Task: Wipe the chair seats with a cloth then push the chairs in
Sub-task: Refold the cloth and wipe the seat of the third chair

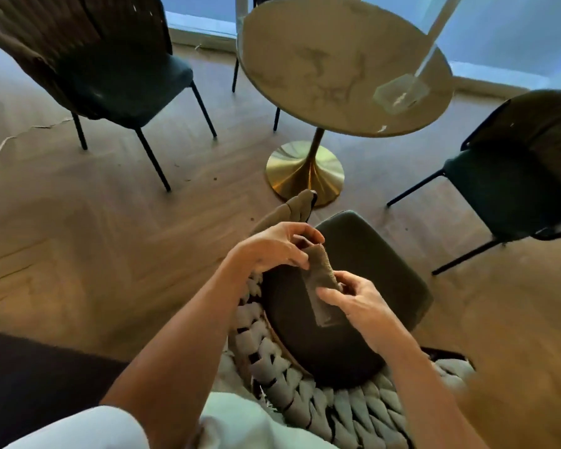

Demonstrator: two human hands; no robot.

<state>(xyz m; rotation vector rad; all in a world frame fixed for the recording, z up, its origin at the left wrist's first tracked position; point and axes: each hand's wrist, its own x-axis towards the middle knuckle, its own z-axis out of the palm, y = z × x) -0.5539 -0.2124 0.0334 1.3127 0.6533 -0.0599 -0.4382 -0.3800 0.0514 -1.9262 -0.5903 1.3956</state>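
A chair with a dark green seat and a woven grey back stands right below me, pulled out from the round table. Above that seat I hold a small grey-brown cloth between both hands. My left hand pinches the cloth's upper end. My right hand pinches its lower part. A second dark chair stands at the upper left, away from the table. A third chair stands at the right.
The round marble table on a gold pedestal base stands ahead, with a clear stand on it. Legs of another chair show behind the table. A cord lies on the wooden floor at the left. A dark rug lies at the lower left.
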